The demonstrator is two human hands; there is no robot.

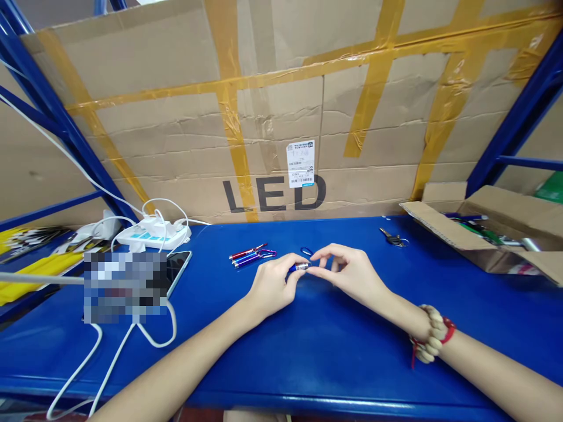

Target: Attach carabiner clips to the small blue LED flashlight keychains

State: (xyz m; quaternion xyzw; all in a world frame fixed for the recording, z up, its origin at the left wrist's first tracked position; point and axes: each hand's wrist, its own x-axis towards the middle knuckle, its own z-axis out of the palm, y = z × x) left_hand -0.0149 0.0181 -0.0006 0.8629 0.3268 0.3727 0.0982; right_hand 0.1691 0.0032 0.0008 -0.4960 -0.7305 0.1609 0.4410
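Observation:
My left hand (pixel 275 281) is closed around a small blue and silver flashlight (pixel 300 266), whose silver end points right. At that end my right hand (pixel 347 266) brings thumb and forefinger close together in a pinch. Whatever sits between those fingertips is too small to make out. Just beyond them is a blue carabiner clip (pixel 307 251); whether it is joined to the flashlight I cannot tell. Left of my hands, a red flashlight (pixel 247 253) and a blue flashlight (pixel 248 259) lie side by side, with carabiner clips at their right ends.
Keys (pixel 393 237) lie at the back right, near an open cardboard box (pixel 475 249) of assorted small items. On the left are a white power strip (pixel 153 233), a phone (pixel 179 266) and loose white cables (pixel 112 357). A large taped carton (pixel 272 123) walls off the blue table's (pixel 308 363) back.

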